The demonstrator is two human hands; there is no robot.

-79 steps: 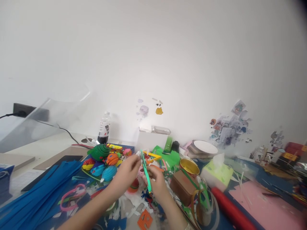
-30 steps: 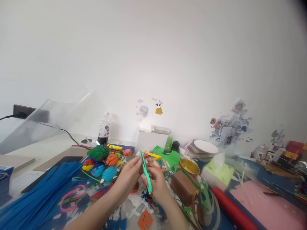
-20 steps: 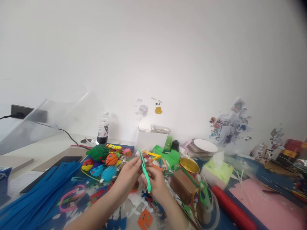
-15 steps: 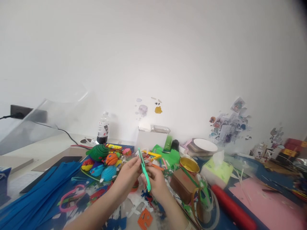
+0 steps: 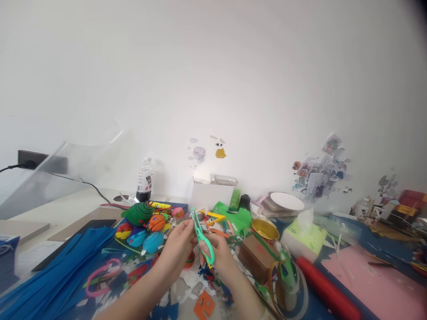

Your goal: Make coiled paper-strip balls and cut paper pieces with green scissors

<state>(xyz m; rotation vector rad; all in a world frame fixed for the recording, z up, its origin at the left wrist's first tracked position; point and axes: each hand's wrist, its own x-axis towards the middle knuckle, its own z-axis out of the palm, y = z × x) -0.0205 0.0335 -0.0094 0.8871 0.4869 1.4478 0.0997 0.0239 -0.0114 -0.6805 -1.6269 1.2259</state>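
Green-handled scissors point(image 5: 203, 238) stand upright in front of me, blades pointing up and slightly left. Their handle is in my right hand point(image 5: 218, 254), which is closed around it. Close to the blades, my left hand point(image 5: 180, 242) has its thumb and fingers pinched together; what lies between them is too small to make out. A bit of yellow shows below the handle. Beneath both hands lie white, blue and red scraps point(image 5: 190, 284) and an orange cut-out piece point(image 5: 204, 305).
Corrugated-paper balls point(image 5: 153, 242) and blue strips point(image 5: 76, 253) lie to the left, with a pink band point(image 5: 100, 280). On the right are a brown box point(image 5: 255, 253), a gold tin point(image 5: 265, 229), a tissue pack point(image 5: 307, 238), a red roll point(image 5: 327, 286) and pink sheet point(image 5: 373, 280). A bottle point(image 5: 144, 180) stands behind.
The scissors have turned so that their handle loop now faces me more, and the handle has shifted slightly right. My left hand stays beside the blades.
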